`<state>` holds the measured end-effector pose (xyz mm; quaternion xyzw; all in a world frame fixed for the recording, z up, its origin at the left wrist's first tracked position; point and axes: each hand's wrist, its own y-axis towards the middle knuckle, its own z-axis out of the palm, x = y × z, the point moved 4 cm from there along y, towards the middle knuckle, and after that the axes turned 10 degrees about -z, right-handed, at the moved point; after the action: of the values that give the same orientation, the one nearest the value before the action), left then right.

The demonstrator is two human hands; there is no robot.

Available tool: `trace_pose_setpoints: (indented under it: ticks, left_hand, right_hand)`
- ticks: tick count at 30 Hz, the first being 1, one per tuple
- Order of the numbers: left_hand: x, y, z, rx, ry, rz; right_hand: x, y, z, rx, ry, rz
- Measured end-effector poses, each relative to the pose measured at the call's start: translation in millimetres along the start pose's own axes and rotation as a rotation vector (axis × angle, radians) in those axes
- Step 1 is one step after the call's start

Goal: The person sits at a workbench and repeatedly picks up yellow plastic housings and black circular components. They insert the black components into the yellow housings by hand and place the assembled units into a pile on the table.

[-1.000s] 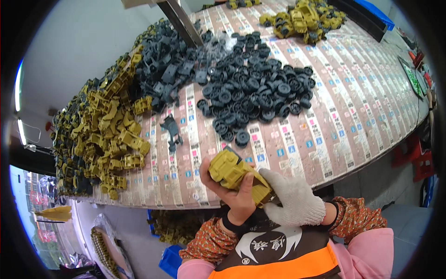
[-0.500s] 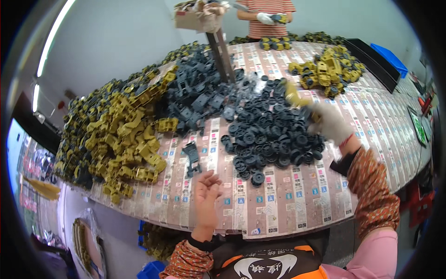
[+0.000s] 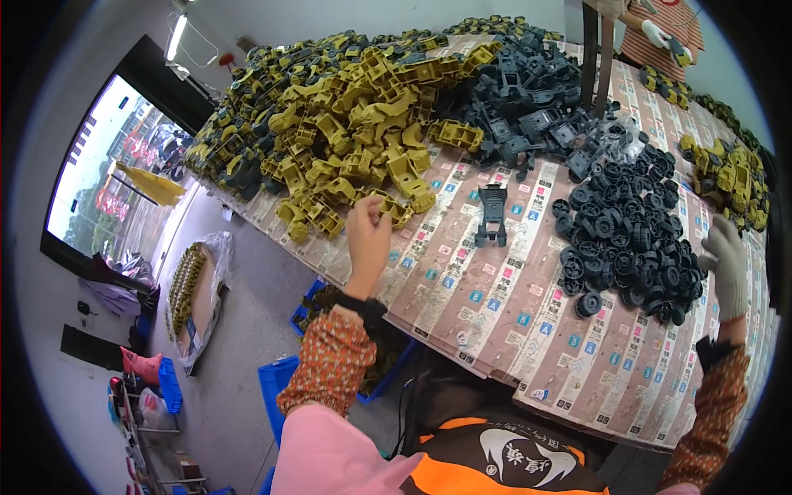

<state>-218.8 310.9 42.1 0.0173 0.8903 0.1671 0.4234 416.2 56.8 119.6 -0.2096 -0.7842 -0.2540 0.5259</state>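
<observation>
At the front edge of the yellow pile, my bare left hand (image 3: 368, 246) has its fingers bent onto a yellow plastic toy vehicle body (image 3: 396, 213), pinching its near end. My right hand (image 3: 728, 266), in a pale glove, is just right of the heap of black toy wheels (image 3: 627, 239); its thumb and fingers are apart and I see nothing in them. A single dark grey toy chassis (image 3: 492, 213) lies on the table between the two hands. More yellow bodies (image 3: 330, 132) are piled at the left, with grey chassis (image 3: 528, 107) heaped behind.
Patterned sheets cover the table (image 3: 462, 330). A dark post (image 3: 597, 66) rises beyond the wheels. Assembled yellow vehicles (image 3: 734, 177) sit at the far right. A co-worker's gloved hand (image 3: 657, 35) shows at the back. Blue crates (image 3: 279, 392) stand below the table's left edge.
My view has swung left. My left hand has moved from beside the single chassis to the yellow pile. My right hand no longer has the blurred yellow thing at its fingers.
</observation>
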Motion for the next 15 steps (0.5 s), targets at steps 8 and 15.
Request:
trace_pose_setpoints:
  ticks: [8, 15]
  left_hand:
    - [-56, 35, 77, 0.109, 0.82, 0.004]
    - [-49, 29, 105, 0.142, 0.735, 0.075]
  right_hand:
    - [19, -115, 45, 0.228, -0.069, 0.006]
    - [40, -162, 40, 0.272, -0.291, -0.15]
